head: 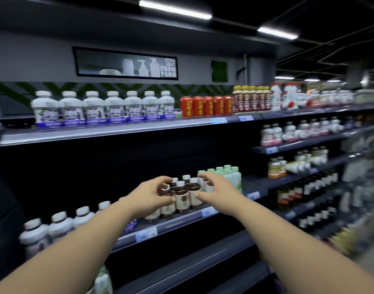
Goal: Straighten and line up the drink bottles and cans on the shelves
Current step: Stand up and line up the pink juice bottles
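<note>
A cluster of small brown bottles [182, 200] with white caps and pale labels stands on the middle shelf [177, 227], near its front edge. My left hand [152, 198] grips the leftmost brown bottle, with fingers curled over it and the thumb below. My right hand [213, 188] cups the cluster's right side, fingers arched over a bottle and the thumb on its label. Pale green-capped bottles [232, 177] stand just right of the cluster, behind my right hand. A row of white purple-labelled bottles [58, 225] runs to the left, partly hidden by my left forearm.
The top shelf [97, 131] carries white purple-labelled bottles [92, 109], red cans [205, 106] and yellow-capped bottles [251, 100] in rows. Further shelves of bottles extend to the right, blurred. The back of the middle shelf is dark. Lower shelves jut out beneath my arms.
</note>
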The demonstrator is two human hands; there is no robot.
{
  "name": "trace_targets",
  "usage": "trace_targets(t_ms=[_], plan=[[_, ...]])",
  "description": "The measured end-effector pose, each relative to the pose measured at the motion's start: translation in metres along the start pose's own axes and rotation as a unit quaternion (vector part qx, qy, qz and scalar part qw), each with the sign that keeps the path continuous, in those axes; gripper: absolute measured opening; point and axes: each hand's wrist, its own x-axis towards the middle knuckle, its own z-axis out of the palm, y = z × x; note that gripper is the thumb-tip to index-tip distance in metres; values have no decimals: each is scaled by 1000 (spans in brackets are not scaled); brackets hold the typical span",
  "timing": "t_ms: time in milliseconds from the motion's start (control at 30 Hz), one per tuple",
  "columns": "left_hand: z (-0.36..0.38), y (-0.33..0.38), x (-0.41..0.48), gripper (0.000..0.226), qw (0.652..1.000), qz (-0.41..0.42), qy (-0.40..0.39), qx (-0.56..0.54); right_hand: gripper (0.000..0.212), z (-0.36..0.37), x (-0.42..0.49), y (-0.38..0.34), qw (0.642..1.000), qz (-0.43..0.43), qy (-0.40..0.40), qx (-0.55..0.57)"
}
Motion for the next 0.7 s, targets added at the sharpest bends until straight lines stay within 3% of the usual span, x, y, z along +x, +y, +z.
trace_targets(t_ms=[200, 500, 700], plan=[[103, 77, 93, 64, 997, 66, -45, -16, 59, -109, -8, 98, 997, 56, 52, -10], [216, 198, 232, 53, 992, 118, -26, -45, 56, -275, 27, 222, 994, 71, 87, 4], [279, 237, 316, 52, 989, 132, -38, -59, 55, -329, 62, 295, 993, 85, 81, 15]])
